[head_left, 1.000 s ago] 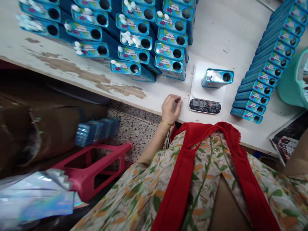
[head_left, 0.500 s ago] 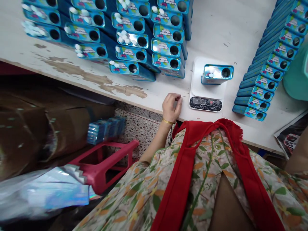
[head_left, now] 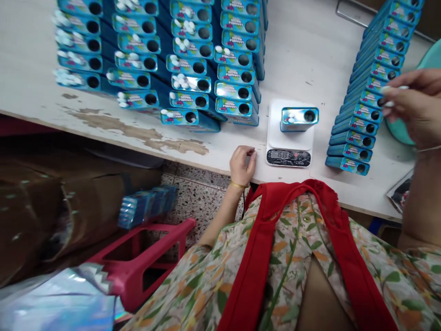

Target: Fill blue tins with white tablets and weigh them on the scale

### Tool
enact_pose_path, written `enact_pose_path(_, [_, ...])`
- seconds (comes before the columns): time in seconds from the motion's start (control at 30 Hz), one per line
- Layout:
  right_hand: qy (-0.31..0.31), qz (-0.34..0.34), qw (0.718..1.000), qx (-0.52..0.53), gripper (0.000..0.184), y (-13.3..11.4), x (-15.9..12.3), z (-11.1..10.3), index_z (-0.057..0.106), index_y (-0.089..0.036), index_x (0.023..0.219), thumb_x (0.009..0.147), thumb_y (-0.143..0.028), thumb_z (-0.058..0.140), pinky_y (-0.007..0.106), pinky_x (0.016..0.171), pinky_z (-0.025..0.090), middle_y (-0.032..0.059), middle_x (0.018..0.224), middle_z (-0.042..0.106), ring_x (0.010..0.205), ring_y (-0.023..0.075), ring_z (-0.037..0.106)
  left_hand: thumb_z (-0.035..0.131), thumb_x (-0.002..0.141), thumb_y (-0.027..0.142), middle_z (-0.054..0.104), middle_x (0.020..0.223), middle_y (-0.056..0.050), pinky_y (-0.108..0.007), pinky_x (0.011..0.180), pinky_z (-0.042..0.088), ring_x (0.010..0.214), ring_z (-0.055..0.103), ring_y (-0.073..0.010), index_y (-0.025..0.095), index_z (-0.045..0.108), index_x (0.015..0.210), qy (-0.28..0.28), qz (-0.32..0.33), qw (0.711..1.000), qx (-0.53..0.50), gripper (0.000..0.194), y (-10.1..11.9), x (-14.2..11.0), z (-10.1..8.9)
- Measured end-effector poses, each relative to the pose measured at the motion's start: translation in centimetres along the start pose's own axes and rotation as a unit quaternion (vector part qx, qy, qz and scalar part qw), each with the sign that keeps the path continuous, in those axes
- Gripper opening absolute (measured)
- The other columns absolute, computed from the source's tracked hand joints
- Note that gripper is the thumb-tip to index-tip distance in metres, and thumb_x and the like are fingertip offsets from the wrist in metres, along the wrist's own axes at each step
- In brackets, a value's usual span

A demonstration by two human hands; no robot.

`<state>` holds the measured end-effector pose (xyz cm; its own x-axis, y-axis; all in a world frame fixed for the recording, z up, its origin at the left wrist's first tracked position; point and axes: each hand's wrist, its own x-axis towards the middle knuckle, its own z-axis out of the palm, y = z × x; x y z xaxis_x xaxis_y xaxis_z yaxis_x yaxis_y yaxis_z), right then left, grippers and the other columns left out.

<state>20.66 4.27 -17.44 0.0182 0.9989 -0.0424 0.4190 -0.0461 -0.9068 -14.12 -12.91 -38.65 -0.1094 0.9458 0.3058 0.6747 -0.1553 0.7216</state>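
Observation:
My left hand point(head_left: 243, 164) rests at the table's front edge, its fingers loosely curled in with nothing visible in them. Just right of it is a white digital kitchen scale point(head_left: 274, 128) with a lit display. On the scale stands a blue tin point(head_left: 299, 118) with a round hole in its top and a few white candies lying beside the hole. My right hand point(head_left: 420, 108) is raised at the right, pinching several small white candies point(head_left: 389, 94) between thumb and fingers. It hangs over a row of similar blue tins point(head_left: 358, 138) and partly hides a turquoise bowl point(head_left: 399, 128).
Several rows of blue tins point(head_left: 196, 99) fill the table's left side, many with white candies on top. Below the worn table edge are a pink plastic stool point(head_left: 138, 262), brown cartons point(head_left: 31, 211) and wrapped blue packs point(head_left: 146, 207). A silvery bag point(head_left: 62, 299) lies lower left.
My right hand has come up into view from the right, with white candies in its fingers. The camera view has shifted slightly; my left hand and the tin on the scale stay put.

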Motion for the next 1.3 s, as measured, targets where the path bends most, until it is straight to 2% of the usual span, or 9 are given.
enact_pose_path(0.13, [-0.187, 0.015, 0.982, -0.008, 0.009, -3.6, -1.4, 6.0, 0.071, -0.02, 0.075, 0.072, -0.014, 0.077, 0.026, 0.046, 0.04, -0.0027, 0.054, 0.062, 0.046, 0.0111, 0.054, 0.052, 0.102, 0.034, 0.067, 0.091, -0.006, -0.032, 0.079, 0.054, 0.087, 0.064, -0.0186, 0.021, 0.062, 0.1, -0.003, -0.006, 1.0, 0.001, 0.017, 0.0, -0.1, 0.0])
enact_pose_path(0.3, [-0.224, 0.038, 0.973, -0.045, 0.013, -3.4, -0.6, 8.0, 0.068, -0.021, 0.074, 0.074, -0.012, 0.079, 0.025, 0.047, 0.043, -0.0044, 0.052, 0.06, 0.047, 0.0106, 0.054, 0.052, 0.103, 0.036, 0.066, 0.09, -0.006, -0.032, 0.08, 0.053, 0.086, 0.064, -0.0186, 0.021, 0.062, 0.1, -0.004, -0.009, 1.0, -0.007, 0.018, 0.0, 0.0, 0.0])
enact_pose_path(0.43, [-0.167, 0.04, 0.983, 0.071, 0.013, -3.4, -1.3, 6.8, 0.069, -0.021, 0.073, 0.067, -0.017, 0.08, 0.027, 0.046, 0.038, -0.0024, 0.057, 0.06, 0.049, 0.0115, 0.053, 0.053, 0.103, 0.033, 0.066, 0.089, -0.005, -0.032, 0.079, 0.053, 0.086, 0.063, -0.0185, 0.021, 0.062, 0.099, 0.005, 0.004, 1.0, -0.017, 0.015, 0.0, 0.0, 0.0])
enact_pose_path(0.53, [-0.076, 0.049, 0.983, 0.157, 0.017, -2.2, -2.6, 3.9, 0.068, -0.024, 0.072, 0.058, -0.021, 0.078, 0.028, 0.042, 0.019, -0.0019, 0.057, 0.056, 0.044, 0.0101, 0.038, 0.054, 0.104, 0.032, 0.067, 0.091, -0.006, -0.032, 0.076, 0.053, 0.084, 0.063, -0.0178, 0.021, 0.062, 0.104, 0.012, 0.023, 0.999, -0.028, 0.014, 0.9, 0.3, -0.3])
enact_pose_path(0.67, [0.04, 0.098, 0.979, 0.175, 0.017, 2.1, -5.9, -1.2, 0.064, -0.031, 0.066, 0.054, -0.029, 0.077, 0.032, 0.05, 0.01, -0.0022, 0.061, 0.043, 0.051, 0.0102, 0.014, 0.053, 0.105, 0.037, 0.07, 0.104, -0.009, -0.037, 0.085, 0.055, 0.097, 0.066, -0.0203, 0.022, 0.06, 0.12, 0.027, 0.076, 0.997, 0.006, 0.022, 3.7, 2.1, -1.3])
enact_pose_path(0.8, [0.089, 0.194, 0.943, 0.255, 0.009, 8.2, -10.7, -3.9, 0.069, -0.034, 0.072, 0.069, -0.027, 0.073, 0.032, 0.051, 0.016, -0.0001, 0.067, 0.041, 0.057, 0.014, 0.017, 0.052, 0.106, 0.039, 0.068, 0.117, -0.01, -0.042, 0.095, 0.052, 0.11, 0.065, -0.0227, 0.023, 0.058, 0.131, 0.061, 0.167, 0.983, 0.04, 0.03, 6.0, 5.4, -2.0])
enact_pose_path(0.97, [0.214, 0.331, 0.809, 0.436, 0.01, 14.2, -14.6, -2.8, 0.06, -0.014, 0.07, 0.078, -0.013, 0.054, 0.013, 0.041, 0.031, 0.0028, 0.066, 0.051, 0.054, 0.0072, 0.038, 0.038, 0.106, 0.059, 0.066, 0.133, -0.01, -0.051, 0.11, 0.042, 0.127, 0.059, -0.0276, 0.027, 0.059, 0.135, 0.011, 0.176, 0.98, 0.091, 0.048, 6.2, 8.4, -1.7])
enact_pose_path(1.03, [0.239, 0.363, 0.782, 0.446, 0.021, 15.5, -15.2, -2.0, 0.062, -0.012, 0.072, 0.083, -0.009, 0.044, 0.012, 0.041, 0.037, 0.0052, 0.065, 0.054, 0.054, 0.0081, 0.044, 0.033, 0.103, 0.068, 0.062, 0.143, -0.009, -0.054, 0.117, 0.035, 0.137, 0.053, -0.0294, 0.029, 0.059, 0.138, -0.025, 0.168, 0.979, 0.112, 0.058, 6.2, 8.9, -1.5])
enact_pose_path(1.3, [0.216, 0.355, 0.796, 0.439, 0.017, 17.8, -15.8, -1.1, 0.066, -0.01, 0.079, 0.077, 0.0, 0.052, 0.012, 0.041, 0.041, 0.0056, 0.063, 0.06, 0.052, 0.0086, 0.052, 0.038, 0.095, 0.078, 0.043, 0.165, -0.01, -0.056, 0.13, 0.013, 0.161, 0.024, -0.0329, 0.028, 0.053, 0.15, -0.122, 0.157, 0.965, 0.172, 0.075, 9.0, 9.7, -0.1])
